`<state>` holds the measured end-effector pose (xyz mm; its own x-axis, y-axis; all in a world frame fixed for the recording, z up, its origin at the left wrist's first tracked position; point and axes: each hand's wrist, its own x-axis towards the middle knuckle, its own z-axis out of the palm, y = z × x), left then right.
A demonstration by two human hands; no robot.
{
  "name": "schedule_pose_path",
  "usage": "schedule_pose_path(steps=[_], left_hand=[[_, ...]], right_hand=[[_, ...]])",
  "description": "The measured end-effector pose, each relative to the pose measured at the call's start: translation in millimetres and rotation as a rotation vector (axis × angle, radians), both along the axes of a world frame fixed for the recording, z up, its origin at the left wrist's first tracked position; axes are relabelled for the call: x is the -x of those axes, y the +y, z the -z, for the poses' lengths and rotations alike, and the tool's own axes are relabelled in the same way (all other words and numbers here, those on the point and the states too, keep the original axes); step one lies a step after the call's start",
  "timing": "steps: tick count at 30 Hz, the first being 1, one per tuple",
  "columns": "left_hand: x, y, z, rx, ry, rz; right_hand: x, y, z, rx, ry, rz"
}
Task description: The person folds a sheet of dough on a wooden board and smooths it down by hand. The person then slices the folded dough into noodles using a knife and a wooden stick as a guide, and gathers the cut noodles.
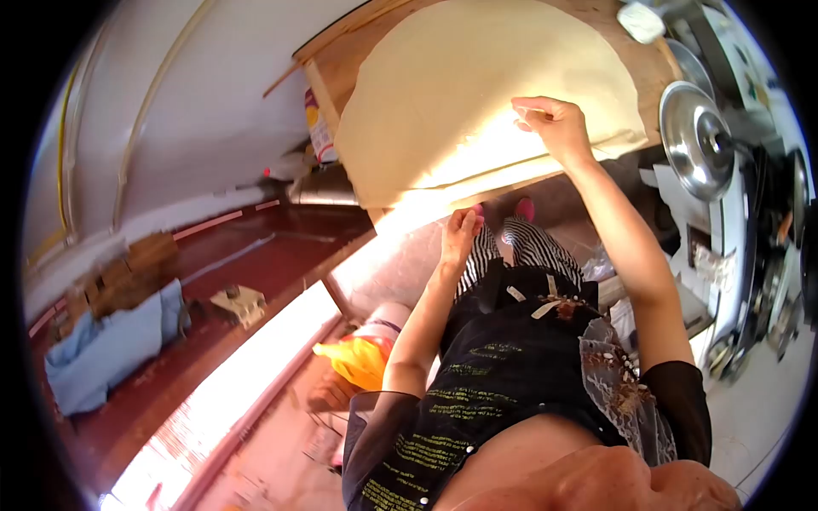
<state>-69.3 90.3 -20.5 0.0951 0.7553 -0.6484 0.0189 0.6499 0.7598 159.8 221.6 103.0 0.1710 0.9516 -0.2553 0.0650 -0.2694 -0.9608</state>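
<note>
A large, thin, pale sheet of rolled-out dough (443, 85) covers most of a wooden board (328, 102). My right hand (558, 129) is over the near right part of the sheet, its thumb and fingertips brought together in a pinch. Bright sunlight there hides whether anything is between them. Lower and to the left, my left hand (460, 232) hangs just off the board's near edge, in front of my striped trousers. Its fingers are curled closed, and whatever they may hold cannot be made out.
At right, a metal lid (697, 140) with a dark knob rests beside the board, near a stove and pans. A dark red surface (281, 230) on the left carries a blue cloth (119, 345). A yellow bag (358, 359) lies below my left forearm.
</note>
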Motion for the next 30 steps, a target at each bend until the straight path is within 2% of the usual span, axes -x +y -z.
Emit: schedule_pose_path(steps=[3,5,7,9,11,13,14,15,16,17,18,19,21,22,23,25,26,27,29,30], left_hand=[[17,-18,20,-0.021,0.079,-0.127],[26,-22,31,-0.067,0.154,-0.192],[34,-18,41,-0.428,0.647,-0.425],[64,1,58,-0.646,1.214,-0.610],[100,24,24,-0.286,0.913,-0.611],[118,50,35,-0.060,1.052,-0.753],[138,60,46,-0.016,0.968,-0.714],[160,68,56,0.025,0.883,-0.677],[173,87,37,0.289,0.557,-0.585],[175,90,40,0.290,0.001,-0.840],[183,89,48,0.281,-0.053,-0.797],[192,87,60,0.270,-0.106,-0.754],[201,88,84,0.200,-0.142,-0.798],[204,87,94,0.125,-0.169,-0.830],[205,86,104,0.129,-0.175,-0.842],[197,89,83,-0.076,-0.010,-0.965],[195,89,74,-0.070,-0.015,-0.971],[195,89,72,-0.079,-0.066,-0.967],[197,85,67,-0.086,-0.118,-0.967],[198,82,67,-0.119,-0.149,-0.951]], right_hand=[[-11,8,40,0.056,-0.177,-0.222],[-21,18,41,0.020,-0.207,-0.054],[-11,19,31,0.077,-0.184,-0.186],[13,15,26,0.140,-0.164,-0.219],[42,16,30,0.106,-0.140,-0.186],[73,17,39,0.181,-0.153,-0.529],[96,19,34,0.115,-0.268,-0.457],[113,23,39,0.115,-0.274,-0.476],[128,28,47,0.076,-0.216,-0.511],[141,31,54,0.039,-0.158,-0.545],[161,29,44,0.176,-0.140,-0.662],[175,29,49,0.178,-0.146,-0.681],[198,33,64,-0.105,-0.159,-0.473],[205,37,71,-0.119,-0.155,-0.646],[213,40,78,-0.116,-0.160,-0.659],[240,40,79,-0.053,-0.197,-0.609],[250,42,77,-0.092,-0.235,-0.485],[257,43,81,-0.090,-0.238,-0.489],[270,45,93,0.215,-0.064,-0.781],[279,49,99,0.081,-0.195,-0.709]])
